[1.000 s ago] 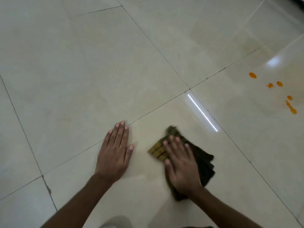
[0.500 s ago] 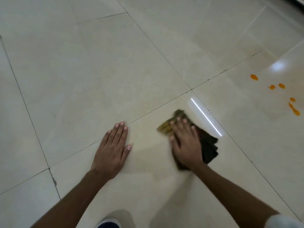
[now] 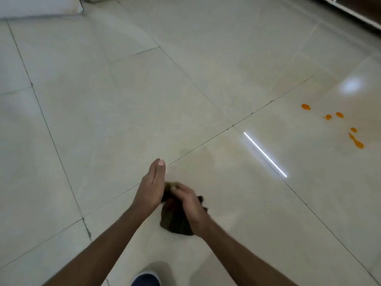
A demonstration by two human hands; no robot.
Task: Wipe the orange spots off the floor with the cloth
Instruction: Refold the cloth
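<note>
Right now the right hand [image 3: 188, 200] is bunching the dark cloth [image 3: 175, 220] in its curled fingers, gripping it near the top while the rest of the fabric is hanging below the wrist in a loose, crumpled fold. Whether the lower edge of the cloth is touching the tiled floor [image 3: 123, 100] or hanging just above it cannot be told from this view. The left hand [image 3: 151, 187] is standing edge-on just beside the cloth, palm turned toward it, fingers straight and together with the thumb nail showing at the top; it is grasping nothing, and its palm appears to be pressing or brushing against the bunched fabric.

Both bare forearms are reaching in from the bottom of the picture and converging on the cloth over the near tile. The orange spots [image 3: 338, 123] are lying well apart from the hands, far off to the right on a neighbouring glossy tile: one rounded blob at the top left of the group, two small ones beside each other, and a smeared streak lower down. A bright reflected strip of light [image 3: 265, 154] is lying between the hands and the spots, along a grout line. The toe of a dark blue shoe [image 3: 146, 279] is showing at the bottom edge.
</note>
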